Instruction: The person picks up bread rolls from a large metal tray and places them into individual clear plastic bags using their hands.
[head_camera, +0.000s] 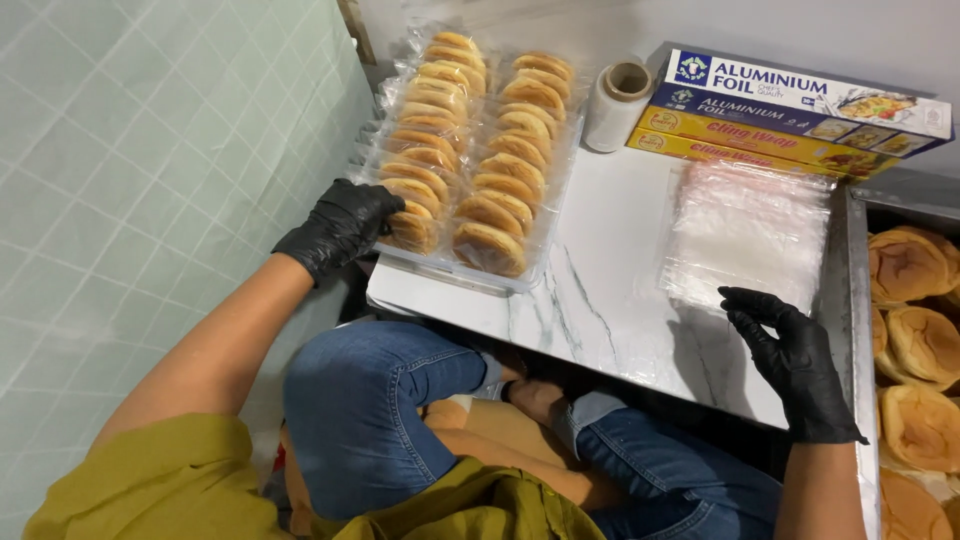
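While two long rows of wrapped buns (470, 150) were already stood on edge at the left end of the tabletop (590, 300), a good many bare buns (915, 340) were left unwrapped in the metal tray (858, 300) at the right, so the wrapping was judged roughly half done. The left hand (340, 225), gloved in black, was laid with curled fingers against the nearest wrapped bun of the left row; a firm grip could not be told. The right hand (795, 365), likewise gloved, was held loosely open with bent fingers at the near corner of a stack of clear plastic bags (745, 230), touching its edge and clasping nothing. The buns were seen as round, golden and soft-looking, each sealed in thin glossy film. The bags were flat, crinkled and translucent. The tabletop was smooth white marble-patterned with grey veins. A roll of cling film (618, 105) and long cardboard boxes of foil and wrap (790, 120) were set at the back
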